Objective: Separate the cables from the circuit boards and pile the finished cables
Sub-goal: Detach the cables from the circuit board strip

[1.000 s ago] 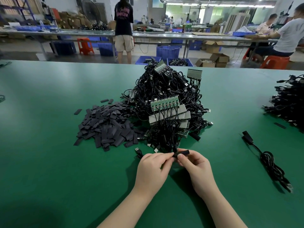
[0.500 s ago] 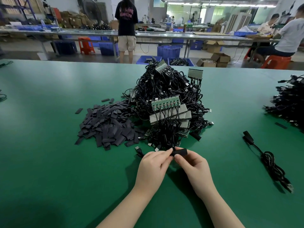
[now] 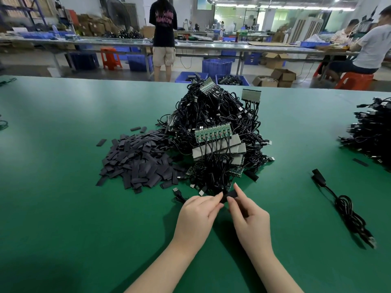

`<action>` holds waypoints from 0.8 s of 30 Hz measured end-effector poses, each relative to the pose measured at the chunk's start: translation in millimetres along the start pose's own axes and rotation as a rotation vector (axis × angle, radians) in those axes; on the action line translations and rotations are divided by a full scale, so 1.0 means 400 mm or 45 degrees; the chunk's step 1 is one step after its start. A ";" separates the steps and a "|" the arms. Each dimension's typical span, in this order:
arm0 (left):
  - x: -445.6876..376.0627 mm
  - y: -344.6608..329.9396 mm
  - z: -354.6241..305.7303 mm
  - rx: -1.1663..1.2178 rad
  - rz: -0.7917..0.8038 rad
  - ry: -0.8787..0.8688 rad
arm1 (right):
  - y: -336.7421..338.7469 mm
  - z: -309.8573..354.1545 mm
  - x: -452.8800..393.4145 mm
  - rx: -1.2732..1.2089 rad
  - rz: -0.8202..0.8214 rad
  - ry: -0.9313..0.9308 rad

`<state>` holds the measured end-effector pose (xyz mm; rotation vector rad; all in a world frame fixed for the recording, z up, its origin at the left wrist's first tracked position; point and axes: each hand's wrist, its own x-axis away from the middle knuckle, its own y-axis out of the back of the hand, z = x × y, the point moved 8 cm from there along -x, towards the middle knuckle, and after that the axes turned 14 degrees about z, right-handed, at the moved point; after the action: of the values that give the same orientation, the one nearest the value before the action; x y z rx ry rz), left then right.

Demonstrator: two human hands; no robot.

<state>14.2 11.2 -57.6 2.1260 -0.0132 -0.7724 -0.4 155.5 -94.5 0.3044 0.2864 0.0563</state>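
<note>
Pinching black sleeve [image 3: 230,195] — both hands [image 3: 197,214] [image 3: 250,216].

Bare green table [image 3: 63,208] left and near; ahead, cable heap [image 3: 215,127], sleeve pile [image 3: 137,161]; loose cable [image 3: 347,208] right.

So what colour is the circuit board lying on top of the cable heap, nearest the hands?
Green, with a row of small components; the circuit board shows in the head view.
</note>
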 end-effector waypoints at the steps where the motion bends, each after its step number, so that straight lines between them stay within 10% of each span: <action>1: 0.000 -0.002 -0.003 -0.016 0.008 -0.020 | 0.001 -0.002 -0.001 -0.008 -0.003 -0.012; 24: -0.002 -0.002 -0.009 -0.044 -0.022 0.025 | 0.014 -0.024 -0.015 -0.196 0.052 -0.176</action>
<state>15.3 14.4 -56.1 2.1033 0.0287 -0.7570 -9.0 163.0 -100.0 0.1599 0.1375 0.0969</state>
